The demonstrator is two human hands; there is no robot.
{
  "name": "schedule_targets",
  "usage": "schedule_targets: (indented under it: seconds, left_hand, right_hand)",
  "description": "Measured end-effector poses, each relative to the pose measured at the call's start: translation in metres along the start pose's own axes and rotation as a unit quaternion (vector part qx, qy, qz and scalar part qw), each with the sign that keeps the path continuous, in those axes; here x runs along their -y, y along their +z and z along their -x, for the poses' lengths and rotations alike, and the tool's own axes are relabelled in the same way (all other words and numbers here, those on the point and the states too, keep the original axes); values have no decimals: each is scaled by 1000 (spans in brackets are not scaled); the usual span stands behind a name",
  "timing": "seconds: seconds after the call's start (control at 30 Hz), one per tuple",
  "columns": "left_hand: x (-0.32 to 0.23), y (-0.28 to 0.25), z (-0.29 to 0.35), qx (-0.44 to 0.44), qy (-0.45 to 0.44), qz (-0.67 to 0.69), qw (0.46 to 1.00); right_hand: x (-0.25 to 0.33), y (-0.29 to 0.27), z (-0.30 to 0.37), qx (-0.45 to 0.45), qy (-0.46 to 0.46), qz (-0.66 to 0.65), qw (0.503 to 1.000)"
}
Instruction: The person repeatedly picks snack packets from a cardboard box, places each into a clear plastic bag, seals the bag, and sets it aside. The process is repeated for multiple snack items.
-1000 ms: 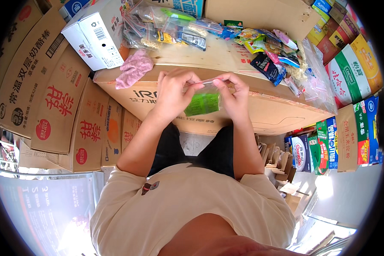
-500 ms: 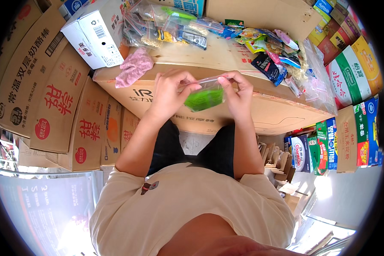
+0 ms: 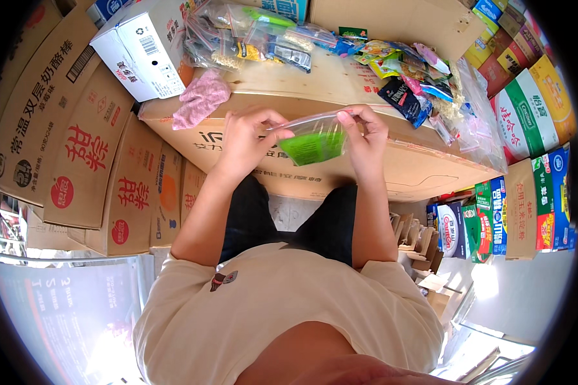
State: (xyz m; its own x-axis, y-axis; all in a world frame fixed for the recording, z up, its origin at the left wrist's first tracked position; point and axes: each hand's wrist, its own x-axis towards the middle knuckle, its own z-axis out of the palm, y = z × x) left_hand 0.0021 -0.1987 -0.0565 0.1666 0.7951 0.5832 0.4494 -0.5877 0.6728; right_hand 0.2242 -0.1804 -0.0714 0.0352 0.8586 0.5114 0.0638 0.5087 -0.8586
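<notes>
Between my two hands hangs a clear zip bag (image 3: 331,131) with a bright green packet (image 3: 311,149) inside. My left hand (image 3: 250,138) pinches one top corner of the bag between thumb and fingers. The other top corner is pinched by my right hand (image 3: 365,133). The bag's upper edge is stretched across the gap between them. Both hands are in front of the near edge of a large cardboard box (image 3: 289,106), above my lap.
On the box lie filled zip bags (image 3: 218,45) at the far left, colourful snack packets (image 3: 408,70) at the right, and clear bags (image 3: 478,122) at its right end. A pink cloth (image 3: 202,99) lies beside a white carton (image 3: 141,54). Stacked cartons (image 3: 77,135) stand left.
My hands have moved slightly apart, the left leftward and the right rightward. The bag's top edge is now stretched wider between them, and the green packet still sits inside.
</notes>
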Motion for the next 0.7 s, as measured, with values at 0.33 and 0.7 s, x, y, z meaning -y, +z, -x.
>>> schedule_targets:
  seconds: [0.33,0.7]
  left_hand:
    - [10,-6,4,19,-35,-17,999]
    - [-1,4,-1,18,15,-84,996]
  right_hand:
    - [-1,-3,-1,1,5,-19,1000]
    - [2,3,3,19,27,-24,999]
